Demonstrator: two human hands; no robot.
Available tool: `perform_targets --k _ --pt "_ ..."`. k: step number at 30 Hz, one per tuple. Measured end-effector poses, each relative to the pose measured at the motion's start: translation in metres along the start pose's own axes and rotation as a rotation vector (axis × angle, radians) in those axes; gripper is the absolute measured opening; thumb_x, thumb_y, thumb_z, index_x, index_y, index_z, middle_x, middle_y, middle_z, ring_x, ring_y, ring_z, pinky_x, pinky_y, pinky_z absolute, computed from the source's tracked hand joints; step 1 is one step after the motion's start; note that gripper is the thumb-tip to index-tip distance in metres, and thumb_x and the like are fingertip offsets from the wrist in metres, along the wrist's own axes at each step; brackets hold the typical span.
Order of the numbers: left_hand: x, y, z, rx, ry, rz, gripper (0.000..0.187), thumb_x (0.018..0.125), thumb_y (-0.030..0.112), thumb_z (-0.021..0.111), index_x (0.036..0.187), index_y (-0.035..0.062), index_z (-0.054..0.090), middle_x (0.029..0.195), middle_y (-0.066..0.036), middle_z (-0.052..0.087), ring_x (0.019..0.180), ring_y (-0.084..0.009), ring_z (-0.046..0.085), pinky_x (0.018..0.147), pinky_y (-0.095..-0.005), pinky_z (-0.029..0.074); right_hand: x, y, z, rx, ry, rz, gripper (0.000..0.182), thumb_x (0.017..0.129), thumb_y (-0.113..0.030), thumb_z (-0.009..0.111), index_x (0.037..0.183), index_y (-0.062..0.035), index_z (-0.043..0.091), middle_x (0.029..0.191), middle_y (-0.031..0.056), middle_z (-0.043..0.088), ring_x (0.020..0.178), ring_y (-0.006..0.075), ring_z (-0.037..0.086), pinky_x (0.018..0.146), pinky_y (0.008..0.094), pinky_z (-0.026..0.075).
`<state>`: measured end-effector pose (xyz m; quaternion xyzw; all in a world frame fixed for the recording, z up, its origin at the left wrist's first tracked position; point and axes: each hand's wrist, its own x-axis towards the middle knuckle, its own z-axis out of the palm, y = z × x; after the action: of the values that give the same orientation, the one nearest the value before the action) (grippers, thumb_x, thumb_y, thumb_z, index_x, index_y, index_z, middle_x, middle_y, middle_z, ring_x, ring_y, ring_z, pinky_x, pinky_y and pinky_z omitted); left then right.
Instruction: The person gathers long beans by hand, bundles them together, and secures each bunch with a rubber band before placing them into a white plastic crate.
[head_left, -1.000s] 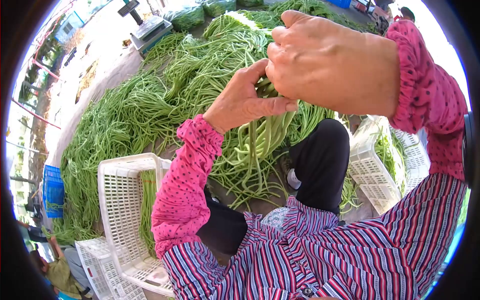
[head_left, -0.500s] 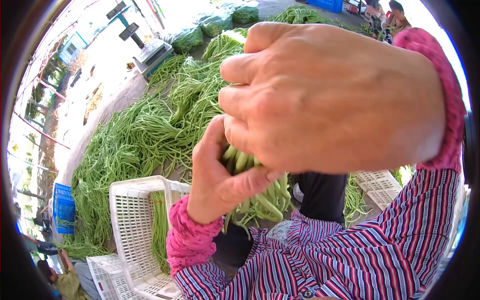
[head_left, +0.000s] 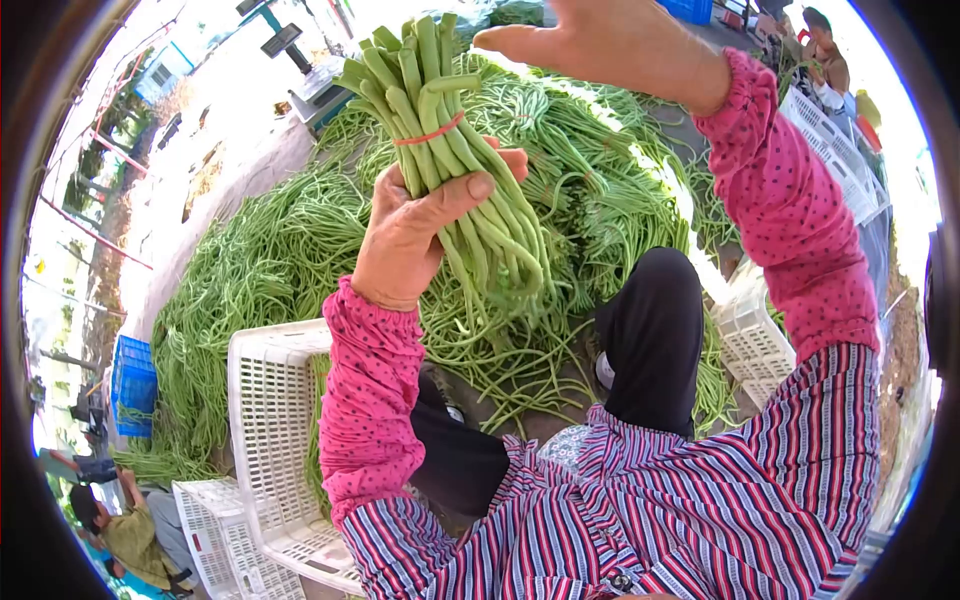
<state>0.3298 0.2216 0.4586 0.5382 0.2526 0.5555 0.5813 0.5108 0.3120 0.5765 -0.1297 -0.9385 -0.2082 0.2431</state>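
My left hand is wrapped round a bundle of long green beans, held up in front of me with the stem ends on top. A red rubber band circles the bundle above my fingers, and the lower beans fold back in loops. My right hand is raised at the top right, apart from the bundle, its thumb stretched out; the other fingertips are cut off by the frame edge. Beneath both hands spreads a large pile of loose long beans.
A white plastic crate with beans inside stands by my left arm. Another white crate is at my right knee. A blue crate and a scale lie beyond. Other people sit at lower left and upper right.
My right hand has moved up and away from the bundle, which it covered before. The bundle in my left hand is higher, with its red band now visible.
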Motion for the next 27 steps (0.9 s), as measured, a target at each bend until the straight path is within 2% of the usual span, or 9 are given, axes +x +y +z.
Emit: perform_targets --k 2,6,12,16,18,20,21,26,27 --pt "0.005 0.007 0.004 0.015 0.003 0.032 0.039 0.084 0.016 0.065 0.115 -0.0026 0.053 0.109 -0.020 0.062 0.104 -0.0292 0.061 0.087 -0.0420 0.053 -0.027 0.003 0.034 0.794 0.323 0.380 0.036 0.084 -0.031 0.065 0.109 -0.0056 0.061 0.110 0.0079 0.060 0.112 0.0176 0.052 0.097 0.0373 0.040" --pt "0.020 0.025 0.013 0.088 -0.010 0.099 0.039 0.087 0.015 0.062 0.119 -0.0031 0.050 0.116 -0.023 0.058 0.108 -0.0319 0.059 0.092 -0.0421 0.050 -0.067 -0.033 0.080 1.436 0.057 0.527 0.068 0.083 -0.053 0.058 0.121 0.0031 0.054 0.114 0.0133 0.060 0.105 0.0224 0.058 0.091 0.0327 0.047" --pt "0.027 0.039 0.025 0.039 0.016 0.142 0.043 0.088 0.023 0.061 0.119 -0.0050 0.049 0.116 -0.026 0.057 0.110 -0.0365 0.057 0.092 -0.0459 0.049 -0.082 -0.056 0.094 1.982 -0.013 0.515 0.054 0.085 -0.034 0.065 0.125 0.0003 0.052 0.113 0.0081 0.061 0.100 0.0149 0.059 0.086 0.0295 0.048" --pt "0.012 0.023 0.006 0.519 0.124 0.297 0.034 0.082 0.018 0.067 0.107 -0.0037 0.059 0.099 -0.015 0.067 0.084 -0.0221 0.067 0.079 -0.0345 0.055 -0.080 -0.070 0.093 1.660 -0.153 0.584 0.040 0.078 -0.020 0.073 0.112 -0.0010 0.062 0.097 0.0033 0.066 0.085 0.0079 0.059 0.077 0.0242 0.047" --pt "0.001 0.007 -0.002 0.446 0.134 0.207 0.035 0.080 0.014 0.065 0.109 -0.0042 0.058 0.103 -0.019 0.065 0.093 -0.0254 0.065 0.082 -0.0373 0.054 -0.084 -0.081 0.111 1.697 -0.153 0.611 0.034 0.076 -0.017 0.075 0.105 -0.0016 0.066 0.092 0.0020 0.067 0.082 0.0058 0.058 0.075 0.0239 0.047" --pt "-0.008 -0.021 -0.008 -0.240 0.205 0.096 0.037 0.080 0.010 0.062 0.113 -0.0042 0.054 0.109 -0.024 0.061 0.104 -0.0309 0.061 0.085 -0.0405 0.053 -0.089 -0.090 0.126 1.690 -0.271 0.663 0.036 0.076 -0.018 0.075 0.106 -0.0013 0.065 0.094 0.0018 0.067 0.082 0.0060 0.058 0.074 0.0240 0.047" --pt "-0.015 -0.029 -0.014 -0.282 0.176 0.044 0.043 0.086 0.020 0.055 0.121 -0.0052 0.048 0.123 -0.030 0.051 0.120 -0.0414 0.047 0.099 -0.0503 0.042 -0.094 -0.093 0.137 1.783 -0.326 0.684 0.039 0.075 -0.019 0.076 0.108 -0.0011 0.065 0.095 0.0023 0.067 0.082 0.0066 0.059 0.076 0.0241 0.047" --pt "-0.031 -0.065 -0.036 -0.573 0.294 -0.029 0.034 0.091 0.024 0.053 0.113 -0.0012 0.051 0.116 -0.027 0.055 0.118 -0.0442 0.047 0.101 -0.0570 0.037 -0.112 -0.108 0.163 1.900 -0.301 0.849 0.044 0.077 -0.019 0.073 0.115 -0.0007 0.059 0.098 0.0052 0.066 0.085 0.0112 0.061 0.081 0.0263 0.048" --pt "-0.033 -0.069 -0.038 -0.620 0.313 -0.006 0.029 0.091 0.023 0.053 0.110 0.0011 0.052 0.114 -0.025 0.057 0.117 -0.0438 0.048 0.101 -0.0574 0.038 -0.113 -0.112 0.167 1.483 -0.109 0.824 0.045 0.076 -0.019 0.074 0.114 -0.0001 0.058 0.094 0.0058 0.066 0.083 0.0130 0.061 0.081 0.0271 0.048"
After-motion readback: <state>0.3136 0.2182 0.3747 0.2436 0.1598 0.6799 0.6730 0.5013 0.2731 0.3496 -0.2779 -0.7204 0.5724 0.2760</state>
